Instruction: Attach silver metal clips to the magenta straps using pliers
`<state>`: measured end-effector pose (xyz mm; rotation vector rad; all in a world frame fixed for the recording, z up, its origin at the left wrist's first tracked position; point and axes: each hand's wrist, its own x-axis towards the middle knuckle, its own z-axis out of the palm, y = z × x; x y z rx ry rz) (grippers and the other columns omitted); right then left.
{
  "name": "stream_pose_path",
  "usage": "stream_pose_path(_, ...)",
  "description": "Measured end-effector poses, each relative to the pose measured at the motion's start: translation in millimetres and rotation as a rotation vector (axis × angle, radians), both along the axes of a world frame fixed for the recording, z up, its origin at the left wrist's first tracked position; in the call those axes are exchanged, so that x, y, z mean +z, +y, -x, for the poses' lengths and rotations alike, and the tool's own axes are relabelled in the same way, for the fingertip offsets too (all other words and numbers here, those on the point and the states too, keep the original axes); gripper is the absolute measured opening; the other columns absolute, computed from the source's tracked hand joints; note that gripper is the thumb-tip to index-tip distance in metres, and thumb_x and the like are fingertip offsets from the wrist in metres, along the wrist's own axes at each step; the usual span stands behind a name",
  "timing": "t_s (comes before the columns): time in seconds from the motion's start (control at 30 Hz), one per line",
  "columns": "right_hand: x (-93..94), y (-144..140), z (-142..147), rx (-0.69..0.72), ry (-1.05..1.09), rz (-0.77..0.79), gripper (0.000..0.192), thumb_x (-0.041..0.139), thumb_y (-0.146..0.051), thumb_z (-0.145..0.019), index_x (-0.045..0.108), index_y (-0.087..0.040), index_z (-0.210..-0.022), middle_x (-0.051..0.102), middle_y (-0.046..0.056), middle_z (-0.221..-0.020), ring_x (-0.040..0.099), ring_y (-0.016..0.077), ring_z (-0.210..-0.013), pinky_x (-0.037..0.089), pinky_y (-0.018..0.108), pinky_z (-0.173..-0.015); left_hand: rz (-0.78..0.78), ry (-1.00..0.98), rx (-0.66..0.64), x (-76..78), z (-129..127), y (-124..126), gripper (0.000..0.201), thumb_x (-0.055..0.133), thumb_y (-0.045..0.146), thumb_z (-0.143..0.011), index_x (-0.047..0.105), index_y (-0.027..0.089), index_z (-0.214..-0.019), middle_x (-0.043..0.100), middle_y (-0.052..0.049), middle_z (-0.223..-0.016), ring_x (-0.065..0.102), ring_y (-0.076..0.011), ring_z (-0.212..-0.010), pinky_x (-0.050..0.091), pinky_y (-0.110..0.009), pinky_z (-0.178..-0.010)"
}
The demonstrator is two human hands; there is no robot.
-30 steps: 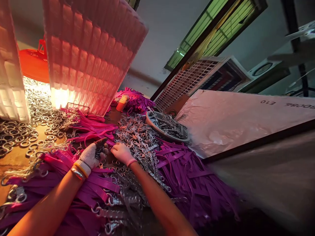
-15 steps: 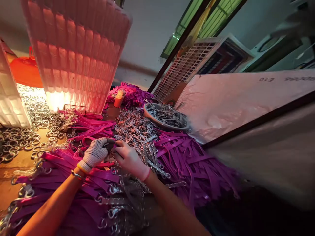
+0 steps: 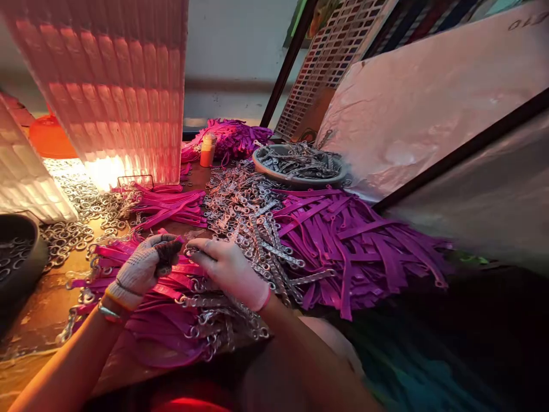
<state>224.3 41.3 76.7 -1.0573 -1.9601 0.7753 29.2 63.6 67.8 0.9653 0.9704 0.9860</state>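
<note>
Magenta plastic straps with metal rings [image 3: 167, 297] lie heaped on the brown wooden worktop [image 3: 38, 309] at the near edge, seen from the head camera, and both hands meet just above this heap. The left hand [image 3: 141, 269], in a white knitted glove with dark fingertips, is curled shut around a small dark piece too hidden to name. The bare right hand [image 3: 229, 269] pinches a small metal ring between thumb and forefinger, its grip closed, touching the gloved fingertips. Beyond lie a pile of silver metal link plates [image 3: 244, 212], a round grey bowl [image 3: 300, 177] of metal parts, loose silver rings [image 3: 72, 229] and an orange bottle [image 3: 207, 150].
</note>
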Motion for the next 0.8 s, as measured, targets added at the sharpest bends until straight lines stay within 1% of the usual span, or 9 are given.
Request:
stream_pose_path(0.17, -7.4, -10, 14, -0.060, -0.359, -0.096, 0.029, 0.051, -0.020, -0.100, 0.064, -0.019, -0.127, 0.073, 0.007, -0.113, 0.066, 0.0182, -0.105, 0.048, 0.028, -0.093, 0.129, -0.059, -0.025, -22.1, 5, -21, 0.029, 0.081, 0.035, -0.070, 0.063, 0.015, -0.080, 0.053, 0.002, -0.055, 0.038, -0.0049, -0.042, 0.022, -0.013, -0.035)
stream_pose_path(0.27, -5.0, -16, 21, -0.095, -0.624, -0.148, 0.032, 0.043, -0.017, -0.101, 0.061, -0.017, -0.128, 0.070, 0.010, -0.103, 0.065, 0.0202, -0.095, 0.048, 0.029, -0.082, 0.125, -0.028, -0.065, -25.4, 5, -27, 0.031, 0.079, 0.039, -0.073, 0.058, 0.016, -0.074, 0.048, 0.004, -0.053, 0.032, -0.0045, -0.040, 0.021, -0.015, -0.035)
stream_pose_path(0.33, -1.1, -20, 23, -0.117, -0.726, -0.167, 0.031, 0.039, -0.018, -0.102, 0.061, -0.017, -0.125, 0.068, 0.010, -0.098, 0.064, 0.0204, -0.089, 0.046, 0.029, -0.077, 0.082, 0.031, -0.071, -22.5, 5, -30, 0.032, 0.076, 0.042, -0.076, 0.057, 0.017, -0.074, 0.047, 0.004, -0.052, 0.032, -0.0054, -0.040, 0.022, -0.017, -0.036)
stream_pose_path(0.4, 1.1, -21, 26, -0.149, -0.772, -0.173, 0.029, 0.038, -0.018, -0.102, 0.060, -0.018, -0.121, 0.067, 0.009, -0.096, 0.063, 0.0198, -0.087, 0.044, 0.027, -0.073, -0.041, 0.173, -0.043, -17.7, 4, -32, 0.029, 0.073, 0.042, -0.080, 0.061, 0.016, -0.077, 0.049, 0.003, -0.054, 0.034, -0.0067, -0.044, 0.026, -0.018, -0.039)
stream_pose_path(0.5, -2.7, -21, 28, -0.223, -0.811, -0.196, 0.028, 0.035, -0.019, -0.103, 0.060, -0.018, -0.115, 0.065, 0.008, -0.091, 0.062, 0.0196, -0.081, 0.040, 0.027, -0.068, -0.361, 0.479, 0.001, -13.1, 5, -31, 0.016, 0.074, 0.031, -0.080, 0.070, 0.016, -0.079, 0.059, -0.001, -0.065, 0.046, -0.0108, -0.059, 0.038, -0.019, -0.053)
stream_pose_path(0.57, -8.5, -21, 30, -0.234, -0.837, -0.227, 0.030, 0.031, -0.019, -0.103, 0.059, -0.018, -0.113, 0.065, 0.009, -0.092, 0.061, 0.0202, -0.080, 0.040, 0.028, -0.066, -0.509, 0.609, -0.051, -14.5, 7, -25, 0.006, 0.073, 0.021, -0.077, 0.072, 0.016, -0.075, 0.065, -0.002, -0.072, 0.052, -0.0139, -0.069, 0.041, -0.020, -0.062)
stream_pose_path(0.63, -13.0, -20, 31, -0.219, -0.845, -0.235, 0.031, 0.030, -0.019, -0.103, 0.059, -0.018, -0.116, 0.066, 0.010, -0.095, 0.062, 0.0206, -0.081, 0.041, 0.028, -0.068, -0.483, 0.604, -0.172, -19.1, 12, -17, 0.005, 0.071, 0.018, -0.077, 0.071, 0.016, -0.072, 0.066, -0.003, -0.072, 0.053, -0.0147, -0.069, 0.041, -0.020, -0.062)
stream_pose_path(0.7, -13.2, -20, 32, -0.202, -0.823, -0.195, 0.030, 0.034, -0.021, -0.104, 0.056, -0.017, -0.123, 0.068, 0.011, -0.101, 0.064, 0.0209, -0.087, 0.044, 0.028, -0.071, -0.343, 0.481, -0.239, -24.2, 16, -11, 0.010, 0.070, 0.024, -0.080, 0.073, 0.015, -0.076, 0.065, -0.003, -0.070, 0.050, -0.0131, -0.063, 0.039, -0.019, -0.056)
stream_pose_path(0.8, -7.4, -16, 32, -0.156, -0.803, -0.074, 0.035, 0.049, -0.032, -0.101, 0.051, -0.016, -0.132, 0.070, 0.011, -0.105, 0.066, 0.0228, -0.094, 0.048, 0.029, -0.077, -0.218, 0.344, -0.174, -29.4, 19, -9, 0.020, 0.071, 0.033, -0.081, 0.076, 0.014, -0.086, 0.066, -0.004, -0.072, 0.048, -0.0120, -0.060, 0.039, -0.019, -0.052)
